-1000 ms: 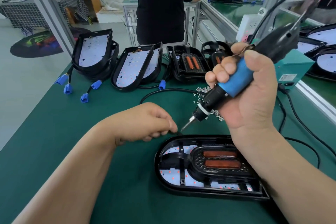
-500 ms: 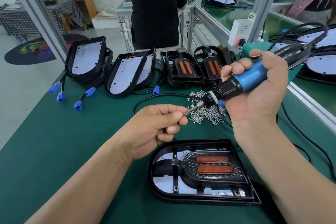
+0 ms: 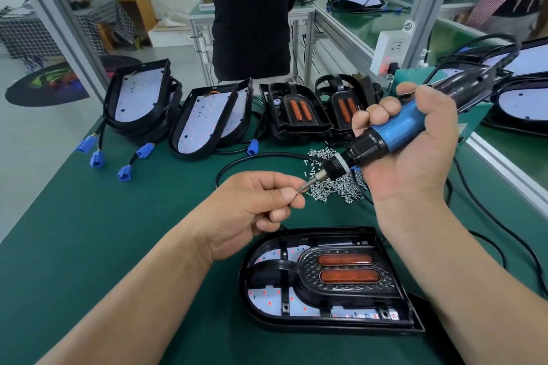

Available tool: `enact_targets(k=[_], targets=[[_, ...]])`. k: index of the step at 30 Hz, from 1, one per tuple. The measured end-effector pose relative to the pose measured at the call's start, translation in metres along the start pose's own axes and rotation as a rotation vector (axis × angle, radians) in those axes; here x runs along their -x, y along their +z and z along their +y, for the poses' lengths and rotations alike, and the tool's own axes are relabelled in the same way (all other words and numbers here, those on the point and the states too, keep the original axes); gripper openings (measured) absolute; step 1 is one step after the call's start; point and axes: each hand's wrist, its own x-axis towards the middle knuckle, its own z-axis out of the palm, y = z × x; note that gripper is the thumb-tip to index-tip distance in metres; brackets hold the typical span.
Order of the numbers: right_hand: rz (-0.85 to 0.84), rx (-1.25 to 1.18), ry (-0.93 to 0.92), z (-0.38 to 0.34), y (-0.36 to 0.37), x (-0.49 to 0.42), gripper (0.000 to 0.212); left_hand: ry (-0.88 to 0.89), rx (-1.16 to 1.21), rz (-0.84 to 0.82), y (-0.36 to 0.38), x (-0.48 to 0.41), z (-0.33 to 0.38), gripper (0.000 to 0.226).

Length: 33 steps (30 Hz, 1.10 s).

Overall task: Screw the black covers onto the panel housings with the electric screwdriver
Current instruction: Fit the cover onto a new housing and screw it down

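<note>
A panel housing (image 3: 326,326) lies on the green mat in front of me, with a black cover (image 3: 344,271) bearing two orange strips set inside it. My right hand (image 3: 415,163) grips the blue electric screwdriver (image 3: 394,130), held above the mat with its bit pointing down-left. My left hand (image 3: 252,210) pinches a small screw (image 3: 297,191) at the tip of the bit. A heap of loose screws (image 3: 332,184) lies just behind the two hands.
Open housings with white LED boards (image 3: 142,98) (image 3: 207,118) and blue connectors lean at the back left. Two covered housings (image 3: 299,112) stand behind the screws. The screwdriver's black cable (image 3: 255,157) loops over the mat. A person in black stands beyond the bench.
My left hand rose from the housing's edge with a screw and met the bit. My right hand swung the screwdriver flatter, toward the left hand.
</note>
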Motion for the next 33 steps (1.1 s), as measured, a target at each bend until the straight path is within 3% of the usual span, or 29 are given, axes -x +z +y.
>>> enact_targets(k=[6, 13, 33], targets=[[0.057, 0.103, 0.032, 0.005, 0.001, -0.002, 0.013, 0.058, -0.137, 0.083, -0.003, -0.001, -0.003, 0.016], [0.157, 0.129, -0.009, 0.013, -0.001, -0.001, 0.032, 0.117, -0.176, 0.12, -0.008, -0.002, -0.002, 0.017], [0.143, 0.007, 0.05, 0.008, -0.002, 0.002, 0.031, -0.066, -0.079, 0.015, -0.012, 0.004, 0.009, 0.019]])
